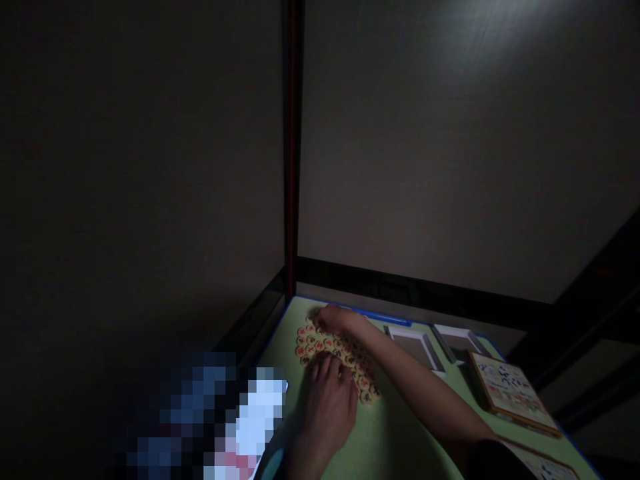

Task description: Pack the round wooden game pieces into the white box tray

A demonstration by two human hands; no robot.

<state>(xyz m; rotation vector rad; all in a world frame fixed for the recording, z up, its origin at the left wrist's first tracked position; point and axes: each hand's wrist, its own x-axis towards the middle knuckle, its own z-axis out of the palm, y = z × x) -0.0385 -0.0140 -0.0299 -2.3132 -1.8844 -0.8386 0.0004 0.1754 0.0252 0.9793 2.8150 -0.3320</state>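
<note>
Round wooden Chinese chess pieces [320, 346] with red and black characters lie close together in rows on a light green table [390, 433]. My left hand [333, 390] rests at the near edge of the group, its fingers slightly apart and bent down onto the pieces. Across the far side reaches my right hand [334, 319], with its fingers curled down at the far left corner of the group. What its fingertips hold, if anything, is hidden. My right forearm covers part of the pieces on the right.
Two shallow white box trays [419, 343] [460, 340] stand at the back right. Nearer lies a printed box [513, 390], with another printed box [543, 460] below it. A blue strip [385, 317] runs along the back edge. Walls meet behind the table; a blurred bright patch [260, 413] is at left.
</note>
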